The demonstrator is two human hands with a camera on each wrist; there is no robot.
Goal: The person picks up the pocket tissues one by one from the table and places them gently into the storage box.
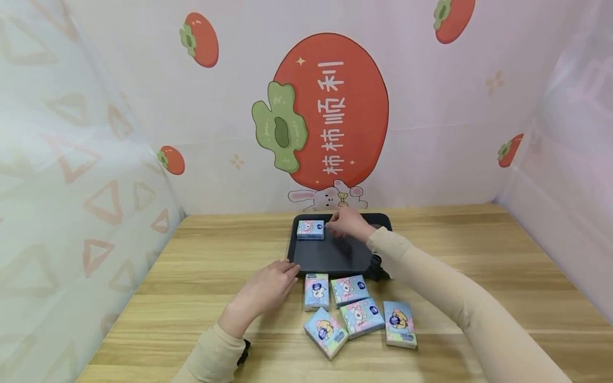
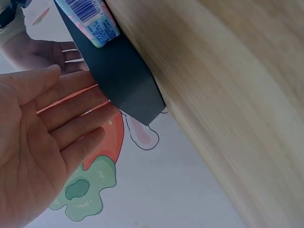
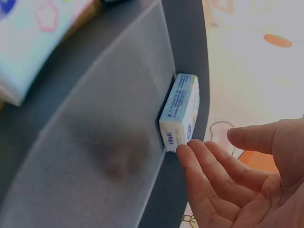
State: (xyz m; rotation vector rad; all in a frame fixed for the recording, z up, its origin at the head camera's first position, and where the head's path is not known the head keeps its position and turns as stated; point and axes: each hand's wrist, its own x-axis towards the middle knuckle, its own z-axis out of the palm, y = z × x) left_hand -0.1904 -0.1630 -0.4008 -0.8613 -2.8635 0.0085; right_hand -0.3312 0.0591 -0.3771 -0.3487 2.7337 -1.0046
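A dark grey tray (image 1: 325,260) stands on the wooden table. One small blue tissue pack (image 1: 310,230) lies inside it, in the far left corner. Just right of that pack is my right hand (image 1: 351,223); in the right wrist view its loosely bent fingertips (image 3: 184,151) are at the pack's white end, and whether they touch it is hard to tell. Nothing is held in the palm. My left hand (image 1: 268,287) has its fingers stretched out against the tray's near left corner, as the left wrist view also shows, and holds nothing.
Several more tissue packs lie in front of the tray: one upright-facing pack (image 1: 316,291) near my left fingers, one angled pack (image 1: 326,333) closer, and another pack (image 1: 399,324) apart at the right. A printed cloth wall (image 1: 230,106) rises behind the table.
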